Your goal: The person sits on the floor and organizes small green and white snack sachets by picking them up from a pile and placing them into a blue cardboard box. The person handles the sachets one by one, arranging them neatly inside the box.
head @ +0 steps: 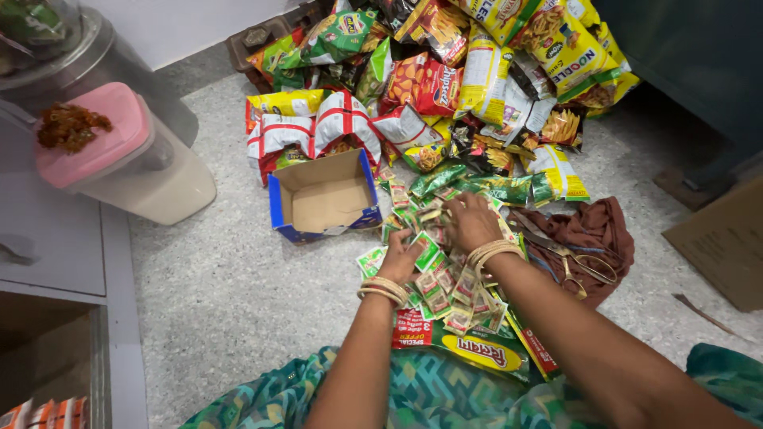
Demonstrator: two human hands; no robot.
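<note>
My left hand [400,256] grips one small green and white sachet [429,250] at the near edge of a heap of small sachets [445,286] on the speckled floor. My right hand [470,221] rests palm down on the same heap, fingers spread over the packets; whether it grasps any I cannot tell. Both wrists carry bangles. An open blue cardboard box [324,197] with a bare brown inside stands just left of the heap. A long yellow and red wrapper [477,349] lies near my lap.
A big pile of snack and noodle packets [445,71] fills the floor behind the box. Scissors [576,266] lie on a brown cloth [592,234] to the right. A pink-lidded container [127,159] and grey cabinet [56,238] stand left. Flat cardboard [727,242] lies far right.
</note>
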